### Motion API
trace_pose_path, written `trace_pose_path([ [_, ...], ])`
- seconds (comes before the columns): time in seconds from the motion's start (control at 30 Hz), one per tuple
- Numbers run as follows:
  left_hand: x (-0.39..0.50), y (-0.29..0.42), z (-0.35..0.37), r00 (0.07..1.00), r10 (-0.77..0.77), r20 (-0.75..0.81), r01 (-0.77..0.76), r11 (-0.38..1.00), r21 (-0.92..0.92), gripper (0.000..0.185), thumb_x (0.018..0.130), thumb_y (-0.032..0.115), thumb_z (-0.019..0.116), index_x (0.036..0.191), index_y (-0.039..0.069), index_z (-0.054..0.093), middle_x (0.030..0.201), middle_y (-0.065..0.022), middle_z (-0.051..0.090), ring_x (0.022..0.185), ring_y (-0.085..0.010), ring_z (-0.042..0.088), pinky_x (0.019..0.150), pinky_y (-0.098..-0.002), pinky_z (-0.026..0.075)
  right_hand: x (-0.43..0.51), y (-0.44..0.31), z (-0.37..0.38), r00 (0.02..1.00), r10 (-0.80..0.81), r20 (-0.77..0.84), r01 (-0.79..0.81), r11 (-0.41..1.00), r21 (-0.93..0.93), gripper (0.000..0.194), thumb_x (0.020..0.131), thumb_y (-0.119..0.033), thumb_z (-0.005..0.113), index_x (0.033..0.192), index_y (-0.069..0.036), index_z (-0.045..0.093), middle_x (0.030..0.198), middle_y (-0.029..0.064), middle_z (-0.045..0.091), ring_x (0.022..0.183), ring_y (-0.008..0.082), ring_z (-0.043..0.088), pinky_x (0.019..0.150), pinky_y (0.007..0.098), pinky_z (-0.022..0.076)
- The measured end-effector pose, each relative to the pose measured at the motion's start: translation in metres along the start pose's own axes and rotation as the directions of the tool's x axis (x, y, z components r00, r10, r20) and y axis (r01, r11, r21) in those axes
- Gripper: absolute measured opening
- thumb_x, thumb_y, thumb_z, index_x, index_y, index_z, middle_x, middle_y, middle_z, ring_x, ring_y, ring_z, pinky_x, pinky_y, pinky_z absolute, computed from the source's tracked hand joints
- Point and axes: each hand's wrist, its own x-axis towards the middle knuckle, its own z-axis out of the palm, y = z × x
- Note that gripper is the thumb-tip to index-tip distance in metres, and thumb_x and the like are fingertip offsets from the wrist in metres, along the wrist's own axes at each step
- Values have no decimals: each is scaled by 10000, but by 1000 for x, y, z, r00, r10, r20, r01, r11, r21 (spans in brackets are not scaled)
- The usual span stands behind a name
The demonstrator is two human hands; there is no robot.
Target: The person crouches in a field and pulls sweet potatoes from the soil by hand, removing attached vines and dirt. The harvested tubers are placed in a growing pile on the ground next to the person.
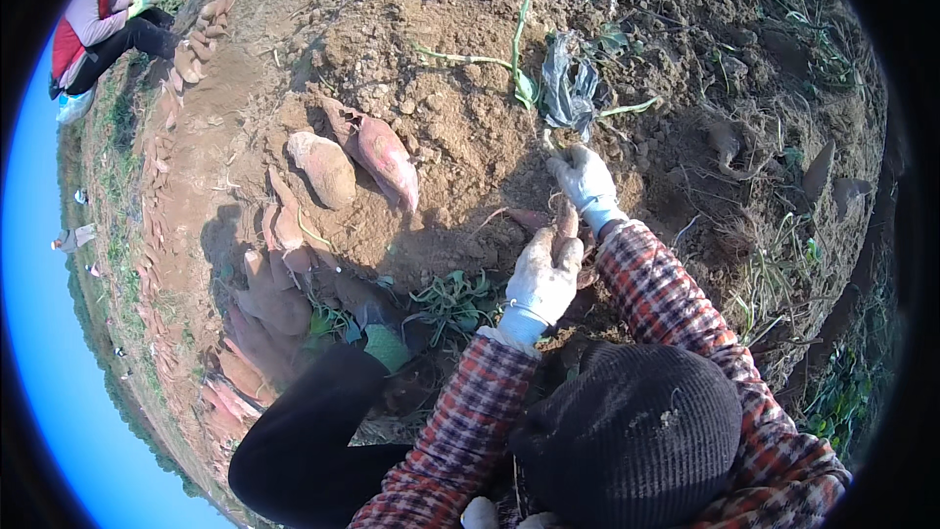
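My left hand [545, 275], in a white work glove soiled at the fingers, is closed around a slender sweet potato [566, 223]. Just above and to the right, my gloved right hand [585, 180] pinches a pale vine stub [548, 141]. Crumpled grey plastic film [570, 84] rises from beside those fingertips, with cut green vine stems [523, 81] next to it. Another reddish sweet potato [527, 219] lies half hidden in the soil behind the left hand. How the roots join between the two hands is partly covered.
Large sweet potatoes [382, 154] lie on loose soil to the left, near a sweet potato pile [275, 301]. My bent leg [316, 426] and dark ribbed fabric [631, 433] fill the bottom. Another person [95, 29] sits by a long row of sweet potatoes at upper left.
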Motion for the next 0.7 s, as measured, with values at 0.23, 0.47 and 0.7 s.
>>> trace_pose_path([
  [0.23, -21, -18, -44, 989, 144, 37, -141, 988, -62, 426, 889, 119, 579, 1257, -60, 461, 1190, -140, 595, 1001, -181, 596, 854, -255, 454, 9, 16, -13, 997, -68, 22, 55, 927, 370, 294, 822, -242, 660, 928, 31, 637, 719, 62, 635, 618, 151, 572, 589, 285, 464],
  [0.47, 17, -41, -123, 902, 375, -212, -353, 926, 136, 388, 912, 119, 562, 1248, -62, 490, 1238, -122, 570, 1108, -173, 535, 948, -282, 409, -1, 17, -47, 986, 32, 163, -157, 506, 848, 280, 852, -228, 646, 1014, 0, 634, 709, -33, 565, 523, 48, 452, 456, 193, 364],
  [0.7, 64, -15, -190, 744, 664, -76, -2, 116, 993, 447, 881, 221, 596, 1244, -22, 497, 1185, -197, 531, 992, -348, 564, 878, -393, 461, -20, 41, -71, 992, -76, 102, -45, 539, 841, 414, 871, -226, 645, 1192, 11, 534, 992, 29, 614, 917, 106, 573, 822, 237, 452],
])
